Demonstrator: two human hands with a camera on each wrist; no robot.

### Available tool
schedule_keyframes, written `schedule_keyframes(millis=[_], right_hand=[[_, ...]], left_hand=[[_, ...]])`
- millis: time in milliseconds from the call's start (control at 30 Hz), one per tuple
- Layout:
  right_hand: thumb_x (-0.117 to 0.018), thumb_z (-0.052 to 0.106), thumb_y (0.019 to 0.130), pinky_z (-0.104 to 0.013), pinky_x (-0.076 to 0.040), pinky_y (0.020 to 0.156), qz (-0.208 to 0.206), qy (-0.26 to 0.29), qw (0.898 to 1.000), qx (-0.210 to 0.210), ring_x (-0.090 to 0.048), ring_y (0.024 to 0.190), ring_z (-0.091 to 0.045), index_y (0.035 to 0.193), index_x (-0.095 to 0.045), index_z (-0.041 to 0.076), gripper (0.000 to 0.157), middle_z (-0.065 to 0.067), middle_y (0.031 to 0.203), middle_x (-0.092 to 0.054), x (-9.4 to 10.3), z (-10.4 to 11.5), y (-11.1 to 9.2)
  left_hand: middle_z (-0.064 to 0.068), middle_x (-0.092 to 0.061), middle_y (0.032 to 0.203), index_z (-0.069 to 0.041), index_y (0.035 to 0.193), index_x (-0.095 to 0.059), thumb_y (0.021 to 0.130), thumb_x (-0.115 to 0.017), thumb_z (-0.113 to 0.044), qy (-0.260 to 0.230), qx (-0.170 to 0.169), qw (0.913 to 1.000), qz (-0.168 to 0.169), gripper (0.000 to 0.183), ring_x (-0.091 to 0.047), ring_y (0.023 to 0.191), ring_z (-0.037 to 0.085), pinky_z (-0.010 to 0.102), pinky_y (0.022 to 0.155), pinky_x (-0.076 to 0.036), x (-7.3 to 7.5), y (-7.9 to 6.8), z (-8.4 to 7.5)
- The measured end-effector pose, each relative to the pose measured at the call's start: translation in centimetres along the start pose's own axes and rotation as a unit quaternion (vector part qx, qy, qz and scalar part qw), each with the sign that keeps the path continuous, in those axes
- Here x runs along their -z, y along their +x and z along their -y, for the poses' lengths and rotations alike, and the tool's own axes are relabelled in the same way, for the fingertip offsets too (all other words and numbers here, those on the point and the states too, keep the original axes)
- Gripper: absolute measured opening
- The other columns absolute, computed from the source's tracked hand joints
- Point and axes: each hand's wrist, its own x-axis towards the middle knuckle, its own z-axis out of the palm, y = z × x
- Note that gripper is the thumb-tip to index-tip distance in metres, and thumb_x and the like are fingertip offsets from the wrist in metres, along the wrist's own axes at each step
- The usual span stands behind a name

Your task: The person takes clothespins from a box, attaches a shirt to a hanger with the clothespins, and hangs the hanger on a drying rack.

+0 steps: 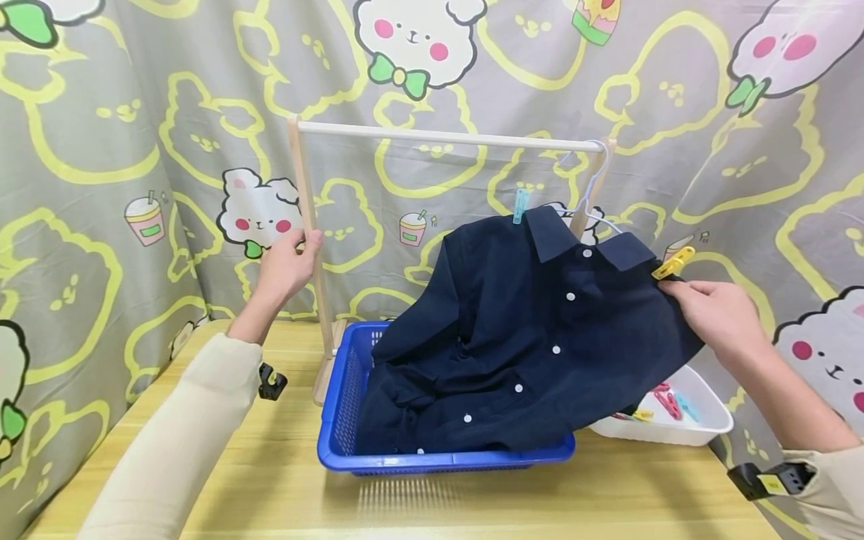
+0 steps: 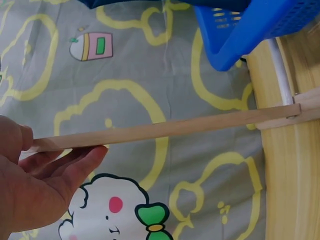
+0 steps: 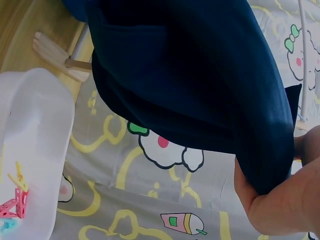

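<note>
A dark navy shirt (image 1: 513, 322) with white buttons and a collar hangs on a pale blue hanger (image 1: 595, 184), its lower part lying in the blue basket (image 1: 445, 460). One light blue clothespin (image 1: 520, 206) is clipped at one shoulder and a yellow clothespin (image 1: 673, 263) at the other. Just below the yellow one, my right hand (image 1: 722, 315) pinches the shirt's shoulder; the right wrist view shows cloth between thumb and fingers. My left hand (image 1: 290, 262) grips the rack's left wooden post (image 2: 165, 129) between thumb and fingers.
The rack's white rail (image 1: 445, 135) spans above the basket, with the hanger hooked near its right end. A white tub (image 1: 702, 420) holding several clothespins (image 1: 668, 403) stands right on the wooden table (image 1: 270, 465). A patterned curtain (image 1: 223, 97) encloses the back and sides.
</note>
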Motion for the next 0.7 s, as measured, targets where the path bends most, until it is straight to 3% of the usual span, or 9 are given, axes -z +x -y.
schedule_keyframes(millis=[200,433,567,700], right_hand=[[-0.043,0.057,0.101,-0.039,-0.040,0.073,-0.005,-0.001,1.000,-0.001,-0.053,0.102,-0.043,0.110,-0.070,-0.005,0.068,-0.032,0.118,-0.063,-0.1,0.0,0.1],[-0.044,0.058,0.101,-0.039,-0.041,0.074,-0.005,0.002,1.000,0.000,-0.053,0.102,-0.043,0.107,-0.071,-0.004,0.068,-0.032,0.120,-0.062,-0.2,0.0,0.2],[-0.045,0.057,0.100,-0.038,-0.040,0.072,-0.009,0.002,1.000,0.001,-0.054,0.100,-0.041,0.109,-0.071,-0.004,0.067,-0.030,0.116,-0.065,-0.4,-0.1,0.3],[-0.045,0.056,0.101,-0.038,-0.040,0.072,-0.005,0.008,1.000,0.002,-0.053,0.100,-0.041,0.116,-0.068,-0.006,0.068,-0.027,0.109,-0.067,-0.4,-0.2,0.3]], left_hand=[[0.023,-0.066,0.101,-0.004,0.120,-0.059,0.107,-0.036,-0.050,0.001,0.005,1.0000,-0.003,0.054,-0.061,0.087,0.035,0.038,0.068,-0.045,-0.1,-0.5,0.2],[0.030,-0.060,0.123,0.005,0.133,-0.051,0.104,-0.035,-0.057,0.024,0.055,0.9976,0.035,0.070,-0.059,0.111,0.044,0.053,0.088,-0.048,0.4,-1.0,0.7],[0.025,-0.063,0.111,0.006,0.119,-0.056,0.104,-0.037,-0.055,0.054,0.063,0.9944,0.065,0.066,-0.060,0.099,0.039,0.046,0.078,-0.049,0.6,-1.6,1.4],[0.022,-0.066,0.101,0.005,0.110,-0.061,0.106,-0.042,-0.044,0.086,0.041,0.9894,0.110,0.053,-0.061,0.088,0.033,0.039,0.070,-0.048,0.2,-2.8,2.3]])
